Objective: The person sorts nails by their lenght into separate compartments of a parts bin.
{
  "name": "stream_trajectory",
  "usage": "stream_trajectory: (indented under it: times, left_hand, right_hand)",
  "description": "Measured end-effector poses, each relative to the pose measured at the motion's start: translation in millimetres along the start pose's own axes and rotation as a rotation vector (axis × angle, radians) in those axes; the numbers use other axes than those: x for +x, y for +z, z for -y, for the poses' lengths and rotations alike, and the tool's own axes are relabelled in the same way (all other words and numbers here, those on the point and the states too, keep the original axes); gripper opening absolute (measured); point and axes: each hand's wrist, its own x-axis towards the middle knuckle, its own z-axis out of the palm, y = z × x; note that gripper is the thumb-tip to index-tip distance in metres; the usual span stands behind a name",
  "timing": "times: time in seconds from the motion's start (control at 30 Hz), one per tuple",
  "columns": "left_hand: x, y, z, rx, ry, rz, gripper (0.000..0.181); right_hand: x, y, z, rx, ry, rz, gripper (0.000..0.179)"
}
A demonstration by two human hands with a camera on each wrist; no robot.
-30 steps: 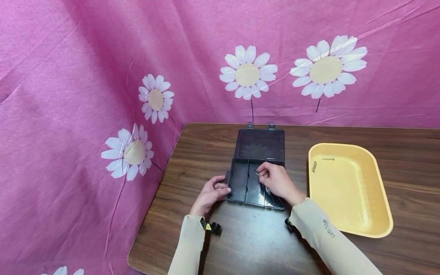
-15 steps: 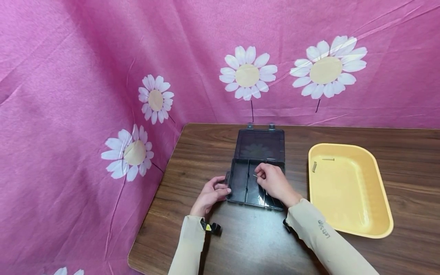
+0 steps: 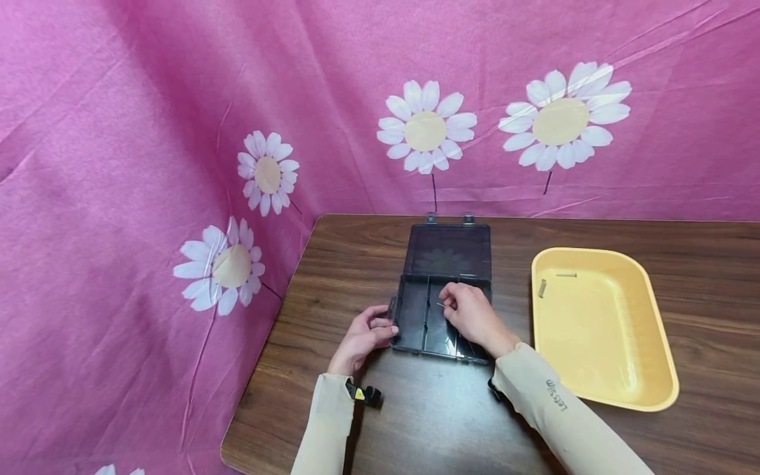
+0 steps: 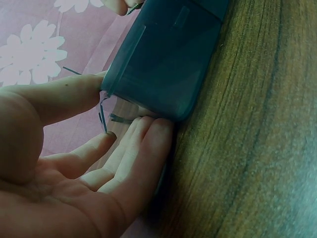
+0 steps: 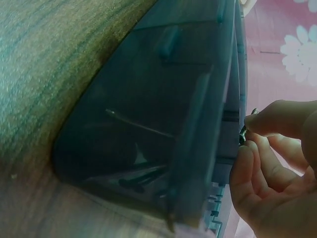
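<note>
1. I see the person's right hand (image 3: 473, 316) above a dark, translucent, rectangular plastic compartment box (image 3: 410, 316), thumb and fingertips pinching a small, dark, threaded metal screw (image 5: 243, 133).
2. From the head camera, the screw's tip shows just toward twelve o'clock from the box's centre, over the middle compartment; I cannot tell whether it touches anything there.
3. I find the left hand (image 3: 365, 335) at about half past eight from the box, gripping its edge: thumb on the rim, fingers against the side wall. The two hands are apart.
4. The dark, see-through plastic lid (image 3: 448, 251) lies folded back at twelve o'clock on the brown, wood-grained table (image 3: 350, 264).
5. At three o'clock I have a yellow, round-cornered tray (image 3: 594, 349). Inside it, a slim metal nail-like piece (image 3: 567, 275) lies toward eleven o'clock, a thicker, ribbed metal piece (image 3: 542, 289) toward ten.
</note>
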Motion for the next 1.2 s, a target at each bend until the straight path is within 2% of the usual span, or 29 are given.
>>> stream_trajectory:
  times: [0.27,0.93,1.2]
  left_hand:
    - [-0.3,1.6,0.0,-0.004,-0.004,0.001,0.059]
    - [0.6,1.3,0.2,-0.016,-0.012,0.014,0.059]
    - [1.2,-0.2,0.8,-0.022,-0.008,0.014,0.059]
  right_hand:
    - [-2.3,-4,-1,-0.003,0.003,-0.014,0.017]
    - [-1.7,-38,8,-0.007,0.052,-0.049,0.014]
    - [-1.4,-58,12,-0.017,0.062,-0.111,0.015]
